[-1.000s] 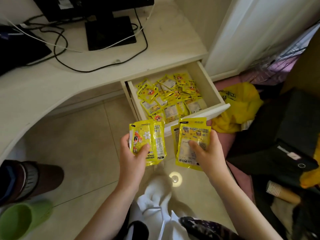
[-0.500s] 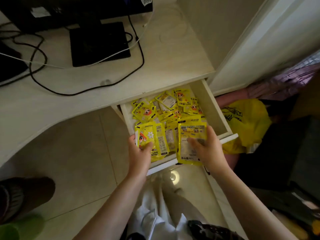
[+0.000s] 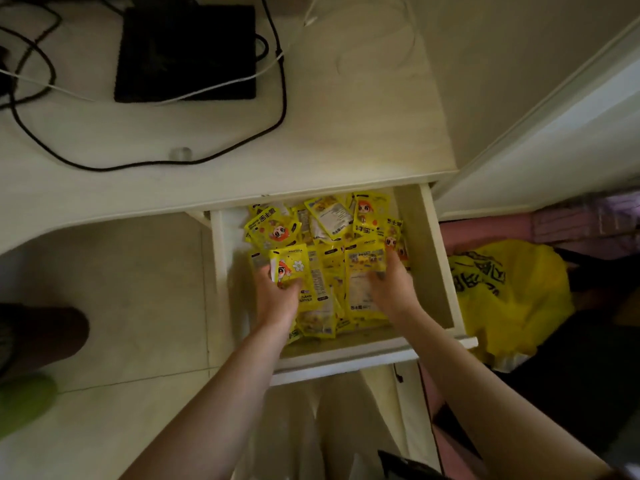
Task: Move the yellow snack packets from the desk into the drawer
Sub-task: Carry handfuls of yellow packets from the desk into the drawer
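The white drawer [image 3: 431, 258] stands pulled out from under the desk [image 3: 214, 168] and holds several yellow snack packets [image 3: 327, 220]. Both my hands are inside it, low over the pile. My left hand [image 3: 277, 299] grips a small stack of packets [image 3: 292, 268] with a cartoon face and a flower on the front. My right hand [image 3: 393, 289] presses another stack of packets [image 3: 363, 268] down at the drawer's front right. No packets show on the visible desk top.
On the desk are a black monitor base [image 3: 187, 50] and black and white cables [image 3: 277, 109]. A yellow plastic bag [image 3: 509, 299] lies on the floor right of the drawer. A brown shoe [image 3: 41, 337] and a green object [image 3: 24, 400] are at the left.
Both hands carried their stacks of packets forward from in front of the drawer, over its front edge, and down into it. The camera has leaned closer over the drawer.
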`<state>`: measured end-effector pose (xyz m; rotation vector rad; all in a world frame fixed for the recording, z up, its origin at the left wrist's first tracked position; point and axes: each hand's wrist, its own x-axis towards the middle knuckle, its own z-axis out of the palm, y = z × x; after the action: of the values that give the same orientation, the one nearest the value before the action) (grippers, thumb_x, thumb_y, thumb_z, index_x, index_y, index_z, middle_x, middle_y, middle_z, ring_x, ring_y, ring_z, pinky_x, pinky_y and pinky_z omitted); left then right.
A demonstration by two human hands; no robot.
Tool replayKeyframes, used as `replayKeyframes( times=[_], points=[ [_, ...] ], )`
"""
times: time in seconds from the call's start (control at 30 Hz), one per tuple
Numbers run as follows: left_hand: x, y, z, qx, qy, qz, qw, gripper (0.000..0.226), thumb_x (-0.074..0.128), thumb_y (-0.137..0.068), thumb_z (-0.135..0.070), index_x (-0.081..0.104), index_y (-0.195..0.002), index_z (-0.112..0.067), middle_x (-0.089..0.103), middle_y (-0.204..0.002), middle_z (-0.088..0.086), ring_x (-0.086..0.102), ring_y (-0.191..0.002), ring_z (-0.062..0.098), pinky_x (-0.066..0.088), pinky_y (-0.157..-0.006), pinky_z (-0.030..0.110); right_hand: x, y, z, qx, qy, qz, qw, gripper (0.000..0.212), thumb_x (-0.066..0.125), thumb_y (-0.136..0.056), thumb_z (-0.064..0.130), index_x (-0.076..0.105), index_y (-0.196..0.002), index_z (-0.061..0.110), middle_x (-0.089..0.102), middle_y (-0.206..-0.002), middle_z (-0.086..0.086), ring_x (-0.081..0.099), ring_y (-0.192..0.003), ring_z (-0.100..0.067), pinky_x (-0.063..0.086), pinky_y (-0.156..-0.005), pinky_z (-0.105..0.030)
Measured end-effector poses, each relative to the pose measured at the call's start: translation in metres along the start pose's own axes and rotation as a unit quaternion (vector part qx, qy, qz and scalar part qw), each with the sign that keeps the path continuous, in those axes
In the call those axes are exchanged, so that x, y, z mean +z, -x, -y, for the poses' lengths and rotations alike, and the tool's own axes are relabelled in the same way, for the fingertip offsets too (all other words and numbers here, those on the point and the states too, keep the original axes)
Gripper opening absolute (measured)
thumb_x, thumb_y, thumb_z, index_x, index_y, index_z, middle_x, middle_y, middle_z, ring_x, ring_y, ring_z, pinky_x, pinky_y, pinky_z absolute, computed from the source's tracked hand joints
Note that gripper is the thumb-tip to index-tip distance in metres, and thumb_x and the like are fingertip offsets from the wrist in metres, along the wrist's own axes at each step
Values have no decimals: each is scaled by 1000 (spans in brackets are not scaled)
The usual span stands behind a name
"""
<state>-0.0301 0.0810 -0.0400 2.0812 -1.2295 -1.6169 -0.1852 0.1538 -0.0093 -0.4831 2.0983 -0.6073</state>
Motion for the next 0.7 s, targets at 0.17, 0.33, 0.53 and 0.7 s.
replayKeyframes(
  times=[0.17, 0.33, 0.53, 0.7],
  points=[
    [25, -31, 11, 25, -14, -29, 999, 50, 70, -85, -13, 47, -129, -13, 60, -115, 5, 59, -99, 20, 44, -83, 30, 11, -45, 0, -6, 51, 32, 998, 50, 37, -101, 10, 23, -149, 15, 40, -147, -12, 52, -123, -31, 50, -93, -42],
    [35, -52, 17, 40, -52, -42, 997, 42, 68, -87, -16, 50, -125, -13, 62, -110, 2, 60, -97, 19, 47, -85, 33, 12, -75, -10, -13, 85, 45, 995, 49, 34, -101, 8, 26, -149, 15, 45, -144, -14, 52, -123, -31, 48, -91, -39],
    [26, -53, 28, 6, -112, -86, 990, 37, 62, -91, -19, 51, -126, -15, 67, -111, 10, 65, -92, 30, 55, -78, 42, -5, -85, -32, -14, 87, 9, 996, 45, 37, -97, 4, 37, -141, 16, 59, -124, -13, 60, -91, -25, 50, -62, -30],
    [11, -42, 33, 14, -138, -90, 986, 41, 58, -93, -14, 46, -133, -13, 61, -125, 13, 61, -76, 22, 55, -65, 33, -19, -76, -39, -16, 92, 0, 996, 42, 47, -96, 14, 41, -138, 16, 61, -124, -9, 63, -103, -29, 54, -76, -35]
  ],
)
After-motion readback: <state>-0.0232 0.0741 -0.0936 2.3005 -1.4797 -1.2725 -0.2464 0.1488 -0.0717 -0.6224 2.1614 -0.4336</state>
